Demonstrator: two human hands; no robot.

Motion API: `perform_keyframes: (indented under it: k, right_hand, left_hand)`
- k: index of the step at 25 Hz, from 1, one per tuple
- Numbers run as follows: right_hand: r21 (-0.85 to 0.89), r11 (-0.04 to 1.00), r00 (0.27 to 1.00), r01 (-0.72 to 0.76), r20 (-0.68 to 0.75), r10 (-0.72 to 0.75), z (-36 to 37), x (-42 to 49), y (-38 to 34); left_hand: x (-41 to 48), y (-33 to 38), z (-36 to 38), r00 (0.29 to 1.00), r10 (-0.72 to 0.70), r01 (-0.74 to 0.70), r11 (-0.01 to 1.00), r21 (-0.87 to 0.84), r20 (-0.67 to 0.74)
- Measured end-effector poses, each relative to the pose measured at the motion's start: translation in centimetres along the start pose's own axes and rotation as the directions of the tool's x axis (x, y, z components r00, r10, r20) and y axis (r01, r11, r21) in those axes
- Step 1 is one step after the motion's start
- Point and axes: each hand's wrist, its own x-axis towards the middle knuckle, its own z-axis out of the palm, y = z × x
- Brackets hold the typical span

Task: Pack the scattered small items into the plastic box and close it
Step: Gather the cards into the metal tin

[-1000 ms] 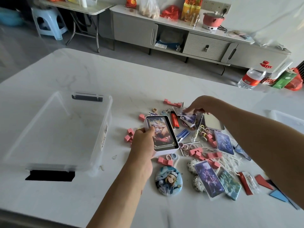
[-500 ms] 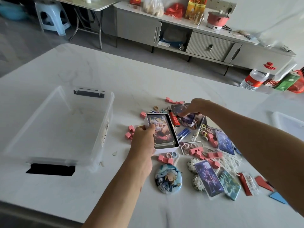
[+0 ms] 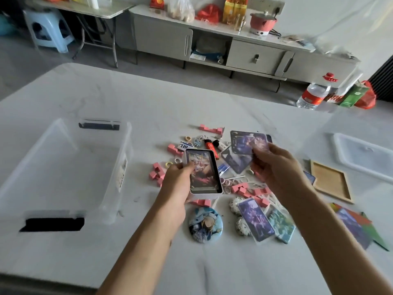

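Observation:
A clear plastic box (image 3: 116, 177) with black latches stands open at the left of the white table. My left hand (image 3: 177, 184) grips a small white tin (image 3: 203, 171) holding picture cards, lifted just above the pile. My right hand (image 3: 274, 167) pinches several purple picture cards (image 3: 246, 143) raised over the pile's far side. Scattered below lie pink blocks (image 3: 158, 174), small rings, a red lighter (image 3: 211, 149), a round blue badge (image 3: 205, 225) and more sleeved cards (image 3: 256, 220).
The box's clear lid (image 3: 365, 155) lies at the far right. A wooden tray (image 3: 329, 180) sits beside my right wrist, coloured cards (image 3: 359, 226) near the right edge. A water bottle (image 3: 312, 94) stands at the table's far corner.
My right hand has lifted a few cards off the pile and drawn them back toward me. My left hand keeps hold of the tin, nearly still.

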Motion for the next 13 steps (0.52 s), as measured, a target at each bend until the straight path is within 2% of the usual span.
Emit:
perform_keyframes:
  k: [3, 6, 10, 13]
  right_hand:
    - [0.006, 0.999, 0.996, 0.042, 0.077, -0.042, -1.1, -3.2, 1.7]
    - [-0.163, 0.984, 0.993, 0.072, 0.103, -0.056, -1.6, -3.6, 1.5]
    - [-0.371, 0.926, 0.994, 0.069, 0.107, -0.031, -3.9, -3.8, 0.1]
    - [-0.454, 0.885, 0.989, 0.104, 0.138, -0.046, -4.9, -3.9, -0.5]
  left_hand:
    - [-1.3, -0.9, 1.2, 0.989, 0.023, -0.035, 0.997, 0.076, 0.146]
    - [-2.0, -1.3, 1.9, 0.961, 0.007, -0.044, 0.991, 0.128, 0.277]
    - [-1.8, -1.4, 2.8, 0.94, -0.035, -0.002, 0.994, 0.108, 0.339]
    - [-1.8, -1.6, 3.5, 0.923, -0.05, -0.003, 0.991, 0.137, 0.382]
